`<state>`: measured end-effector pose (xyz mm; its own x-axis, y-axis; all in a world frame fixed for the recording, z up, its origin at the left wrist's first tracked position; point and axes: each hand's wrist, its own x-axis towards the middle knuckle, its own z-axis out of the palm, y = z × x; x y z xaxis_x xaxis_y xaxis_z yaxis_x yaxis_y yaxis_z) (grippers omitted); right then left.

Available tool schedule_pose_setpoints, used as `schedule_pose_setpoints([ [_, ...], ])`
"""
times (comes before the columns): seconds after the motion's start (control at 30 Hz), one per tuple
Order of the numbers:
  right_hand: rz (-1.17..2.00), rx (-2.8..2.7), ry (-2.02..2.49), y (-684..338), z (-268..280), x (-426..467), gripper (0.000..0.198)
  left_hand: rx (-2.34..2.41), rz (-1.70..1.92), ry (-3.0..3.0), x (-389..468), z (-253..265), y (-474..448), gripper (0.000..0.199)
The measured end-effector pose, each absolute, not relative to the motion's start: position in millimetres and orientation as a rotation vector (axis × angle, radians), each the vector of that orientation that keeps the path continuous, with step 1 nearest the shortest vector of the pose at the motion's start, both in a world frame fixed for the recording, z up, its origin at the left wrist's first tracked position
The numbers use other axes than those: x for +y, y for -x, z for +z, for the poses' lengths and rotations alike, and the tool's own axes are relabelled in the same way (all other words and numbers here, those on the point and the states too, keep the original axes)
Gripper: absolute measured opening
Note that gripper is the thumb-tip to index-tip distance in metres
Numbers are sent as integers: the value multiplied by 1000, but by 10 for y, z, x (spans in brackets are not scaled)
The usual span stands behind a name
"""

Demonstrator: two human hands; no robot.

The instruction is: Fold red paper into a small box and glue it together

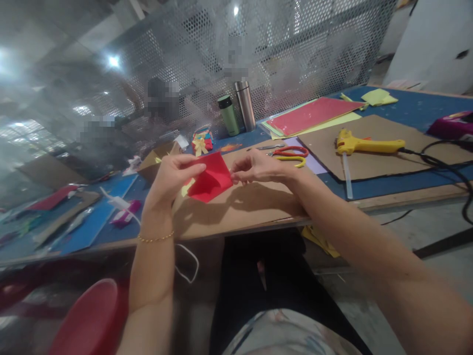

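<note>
My left hand grips a piece of red paper, its thumb pressed on the upper left part. The paper looks creased and is held just above the brown cardboard. At its right corner, the pinched fingertips of my right hand close on the edge. Just beyond that hand lie scissors with red handles and a tool with yellow handles. A scrap of yellow paper shows beside my left fingers.
A yellow glue gun with a black cord rests on cardboard at right. Red sheets lie behind. A green bottle and a steel flask stand at the back. An open box sits left; a red stool is below.
</note>
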<state>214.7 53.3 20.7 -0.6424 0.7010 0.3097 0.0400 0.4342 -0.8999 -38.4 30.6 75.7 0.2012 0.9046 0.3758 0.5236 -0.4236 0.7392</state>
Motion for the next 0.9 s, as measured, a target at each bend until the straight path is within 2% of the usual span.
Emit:
schedule_pose_setpoints([
  [0.6, 1031, -2105, 773, -2120, 143, 567, 5, 1336, 1143, -2006, 319, 761, 427, 10],
  [0.9, 1067, -2108, 698, -2100, 169, 523, 16, 1332, 1088, -2036, 277, 744, 337, 9],
])
